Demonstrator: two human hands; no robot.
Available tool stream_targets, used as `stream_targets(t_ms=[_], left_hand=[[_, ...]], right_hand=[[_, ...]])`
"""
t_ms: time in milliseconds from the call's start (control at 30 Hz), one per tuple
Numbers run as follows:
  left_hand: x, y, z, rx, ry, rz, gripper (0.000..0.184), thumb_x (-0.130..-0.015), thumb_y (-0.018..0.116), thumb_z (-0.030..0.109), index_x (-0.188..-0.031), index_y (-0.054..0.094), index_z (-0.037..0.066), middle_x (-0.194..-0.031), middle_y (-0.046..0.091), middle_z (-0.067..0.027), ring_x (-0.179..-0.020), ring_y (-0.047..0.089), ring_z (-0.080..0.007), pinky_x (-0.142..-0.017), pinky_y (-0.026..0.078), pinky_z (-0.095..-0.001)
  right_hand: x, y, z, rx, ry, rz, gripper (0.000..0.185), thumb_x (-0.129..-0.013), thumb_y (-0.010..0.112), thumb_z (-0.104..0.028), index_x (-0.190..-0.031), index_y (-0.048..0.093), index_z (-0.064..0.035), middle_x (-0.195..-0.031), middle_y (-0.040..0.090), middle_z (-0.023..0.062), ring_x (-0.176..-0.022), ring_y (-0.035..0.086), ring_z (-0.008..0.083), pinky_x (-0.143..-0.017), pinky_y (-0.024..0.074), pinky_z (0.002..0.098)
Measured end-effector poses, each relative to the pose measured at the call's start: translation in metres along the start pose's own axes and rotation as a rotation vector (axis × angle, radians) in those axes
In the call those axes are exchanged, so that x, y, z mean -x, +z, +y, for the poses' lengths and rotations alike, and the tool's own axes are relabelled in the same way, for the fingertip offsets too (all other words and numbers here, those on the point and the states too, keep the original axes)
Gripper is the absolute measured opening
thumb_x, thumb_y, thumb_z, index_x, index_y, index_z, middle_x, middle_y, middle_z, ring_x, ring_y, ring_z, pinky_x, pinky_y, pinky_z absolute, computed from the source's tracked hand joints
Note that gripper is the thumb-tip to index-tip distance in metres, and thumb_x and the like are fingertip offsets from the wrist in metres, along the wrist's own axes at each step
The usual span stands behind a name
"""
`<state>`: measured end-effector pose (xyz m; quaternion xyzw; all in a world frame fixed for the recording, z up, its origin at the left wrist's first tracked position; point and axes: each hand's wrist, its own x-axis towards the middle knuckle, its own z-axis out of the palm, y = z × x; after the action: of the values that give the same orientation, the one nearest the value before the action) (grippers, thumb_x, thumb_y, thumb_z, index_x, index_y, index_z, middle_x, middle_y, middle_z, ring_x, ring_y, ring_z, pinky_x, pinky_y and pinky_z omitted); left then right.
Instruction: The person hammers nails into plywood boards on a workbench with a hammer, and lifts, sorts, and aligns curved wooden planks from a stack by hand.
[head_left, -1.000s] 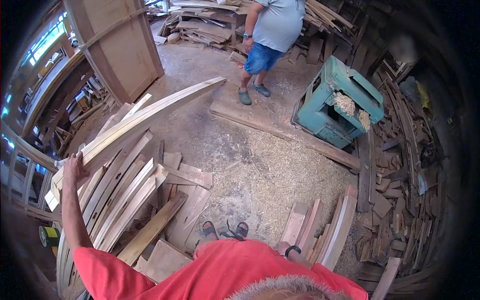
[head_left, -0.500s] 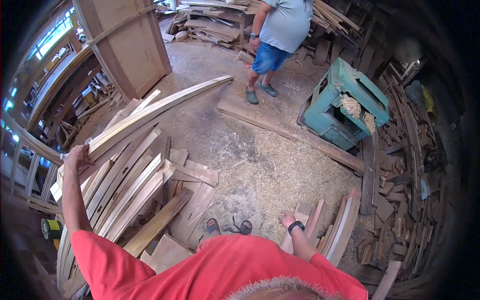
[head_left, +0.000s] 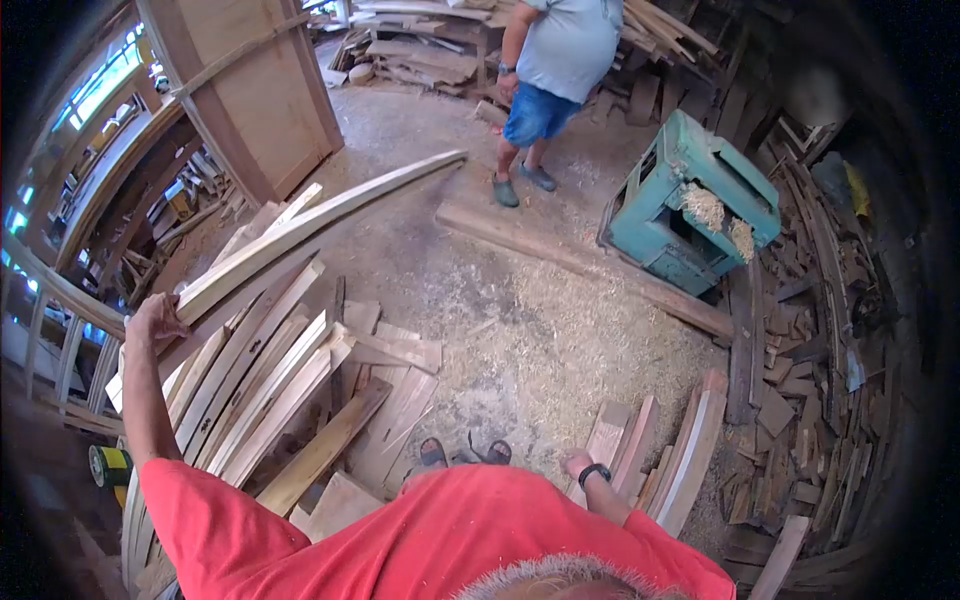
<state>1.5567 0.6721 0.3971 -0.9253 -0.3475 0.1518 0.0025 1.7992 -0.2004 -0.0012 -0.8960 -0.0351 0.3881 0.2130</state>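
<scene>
At the left, my left hand [head_left: 157,318] is closed on a long pale wooden board [head_left: 320,218], near its lower left end. The board slants up and away toward the middle of the floor. Beneath it lie several long boards [head_left: 245,390], stacked side by side. My right hand [head_left: 577,463], with a dark bracelet at the wrist, is beside my body at the lower right, above the end of a short stack of boards [head_left: 610,435]. Its fingers look curled, and nothing shows in them.
A person [head_left: 560,60] in a grey shirt and blue shorts stands beyond a thick plank [head_left: 580,262] on the floor. A green machine [head_left: 690,205] holds wood shavings. A panel door [head_left: 250,90] stands at the upper left; wood scraps [head_left: 790,400] are piled right.
My right hand has come out from beside my body over the right boards, and its fingers have since drawn in. My left hand keeps hold of the board.
</scene>
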Motion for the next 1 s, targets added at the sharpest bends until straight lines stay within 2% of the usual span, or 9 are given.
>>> stream_targets(t_ms=[33, 100, 167, 233, 300, 467, 567, 667, 1000], left_hand=[[-0.002, 0.008, -0.006, -0.025, 0.012, 0.003, 0.051, -0.050, 0.085, 0.032, -0.088, 0.066, 0.004, -0.088, 0.068, -0.0186, -0.085, 0.066, -0.0350, -0.075, 0.052, -0.0429], [-0.008, 0.014, -0.011, -0.054, 0.067, 0.036, 0.050, -0.052, 0.085, 0.032, -0.087, 0.065, 0.003, -0.088, 0.068, -0.0195, -0.085, 0.065, -0.0356, -0.074, 0.052, -0.0439], [-0.007, 0.022, -0.015, -0.083, 0.112, 0.053, 0.048, -0.054, 0.085, 0.033, -0.085, 0.064, 0.003, -0.089, 0.067, -0.0205, -0.084, 0.065, -0.0362, -0.074, 0.051, -0.0449], [-0.006, 0.021, -0.012, -0.109, 0.142, 0.067, 0.047, -0.056, 0.085, 0.033, -0.084, 0.063, 0.002, -0.089, 0.066, -0.0215, -0.083, 0.064, -0.0368, -0.073, 0.050, -0.0459], [0.001, 0.008, 0.007, -0.114, 0.101, 0.027, 0.052, -0.055, 0.085, 0.034, -0.089, 0.064, 0.001, -0.094, 0.066, -0.0225, -0.089, 0.064, -0.0389, -0.077, 0.051, -0.0460], [-0.003, -0.001, 0.003, 0.026, 0.037, -0.011, 0.045, -0.061, 0.075, 0.027, -0.096, 0.066, 0.001, -0.086, 0.068, -0.0216, -0.083, 0.067, -0.0339, -0.076, 0.052, -0.0421], [-0.009, -0.012, -0.002, 0.094, 0.029, -0.051, 0.039, -0.061, 0.074, 0.028, -0.085, 0.066, -0.002, -0.075, 0.065, -0.0203, -0.074, 0.066, -0.0293, -0.069, 0.051, -0.0405], [-0.015, -0.009, -0.012, 0.042, 0.000, 0.097, 0.037, -0.062, 0.073, 0.028, -0.069, 0.057, -0.005, -0.062, 0.055, -0.0155, -0.061, 0.055, -0.0229, -0.058, 0.045, -0.0398], [-0.043, -0.004, -0.070, 0.055, 0.033, 0.165, 0.046, -0.072, 0.070, 0.042, -0.075, 0.057, -0.002, -0.067, 0.056, -0.0152, -0.065, 0.055, -0.0256, -0.061, 0.043, -0.0415]], right_hand=[[-0.006, 0.003, 0.006, 0.301, -0.095, -0.023, 0.017, -0.082, 0.058, -0.011, -0.095, 0.065, -0.0011, -0.076, 0.067, 0.0119, -0.065, 0.066, 0.0214, -0.059, 0.0530, 0.0346], [-0.029, 0.021, 0.035, 0.054, -0.171, 0.071, 0.013, -0.082, 0.054, -0.006, -0.088, 0.064, -0.0021, -0.075, 0.067, 0.0126, -0.064, 0.066, 0.0210, -0.056, 0.0522, 0.0348], [0.010, -0.010, -0.027, -0.307, -0.005, -0.042, 0.023, -0.082, 0.053, -0.006, -0.102, 0.063, -0.0014, -0.078, 0.067, 0.0119, -0.063, 0.065, 0.0213, -0.053, 0.0512, 0.0353], [-0.038, 0.011, 0.015, -0.154, -0.027, 0.001, 0.037, -0.083, 0.056, -0.008, -0.119, 0.057, -0.0008, -0.082, 0.067, 0.0117, -0.065, 0.065, 0.0206, -0.052, 0.0498, 0.0337], [-0.019, -0.007, -0.021, -0.360, 0.038, -0.037, 0.048, -0.084, 0.058, -0.009, -0.131, 0.048, -0.0002, -0.088, 0.068, 0.0124, -0.066, 0.065, 0.0198, -0.051, 0.0487, 0.0320], [-0.021, -0.012, -0.016, -0.361, 0.028, -0.032, 0.048, -0.086, 0.058, -0.010, -0.132, 0.047, 0.0006, -0.093, 0.068, 0.0136, -0.067, 0.064, 0.0188, -0.052, 0.0475, 0.0300], [0.002, -0.013, -0.026, -0.377, 0.078, -0.042, 0.050, -0.086, 0.057, -0.011, -0.134, 0.046, -0.0002, -0.091, 0.068, 0.0119, -0.067, 0.063, 0.0170, -0.051, 0.0464, 0.0288], [0.006, -0.006, -0.004, -0.328, 0.103, -0.022, 0.052, -0.087, 0.057, -0.012, -0.136, 0.045, -0.0003, -0.087, 0.067, 0.0095, -0.066, 0.063, 0.0154, -0.049, 0.0452, 0.0274], [0.014, 0.014, 0.009, -0.267, 0.089, -0.058, 0.045, -0.088, 0.058, -0.015, -0.131, 0.051, -0.0022, -0.084, 0.066, 0.0088, -0.061, 0.062, 0.0148, -0.046, 0.0439, 0.0279]])
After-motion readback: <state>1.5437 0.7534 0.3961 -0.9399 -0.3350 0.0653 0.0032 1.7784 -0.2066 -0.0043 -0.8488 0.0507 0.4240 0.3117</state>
